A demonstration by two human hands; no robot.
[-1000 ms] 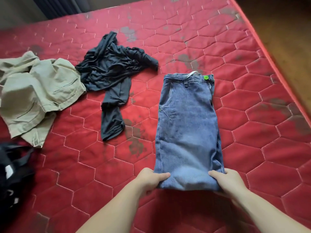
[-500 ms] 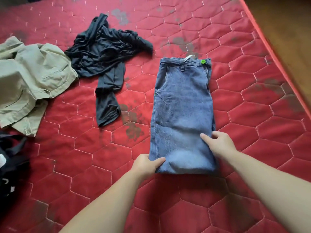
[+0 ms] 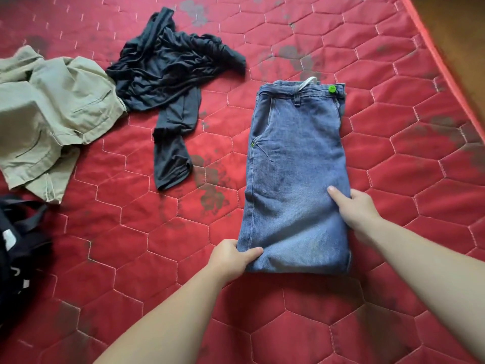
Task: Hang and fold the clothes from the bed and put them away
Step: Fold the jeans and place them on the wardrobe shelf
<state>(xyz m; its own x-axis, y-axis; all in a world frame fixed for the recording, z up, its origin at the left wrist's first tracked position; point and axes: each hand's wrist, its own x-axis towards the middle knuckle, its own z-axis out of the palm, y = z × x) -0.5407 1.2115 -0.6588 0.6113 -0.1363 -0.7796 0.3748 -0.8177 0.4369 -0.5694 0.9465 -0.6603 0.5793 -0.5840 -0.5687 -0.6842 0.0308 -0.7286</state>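
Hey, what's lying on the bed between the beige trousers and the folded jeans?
In the head view, a crumpled black garment lies between the beige trousers and the jeans, touching the trousers; bare red mattress separates it from the jeans.

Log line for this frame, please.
step: folding blue denim jeans | left hand: grips near corner | right hand: grips right edge | unfolded: black top, beige garment

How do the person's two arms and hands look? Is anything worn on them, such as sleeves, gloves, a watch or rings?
Both forearms are bare to the frame's edge: no sleeves show. The left hand and right hand wear no gloves. No watch, bracelet or ring is visible on wrists or fingers. The nails look short and unpainted.
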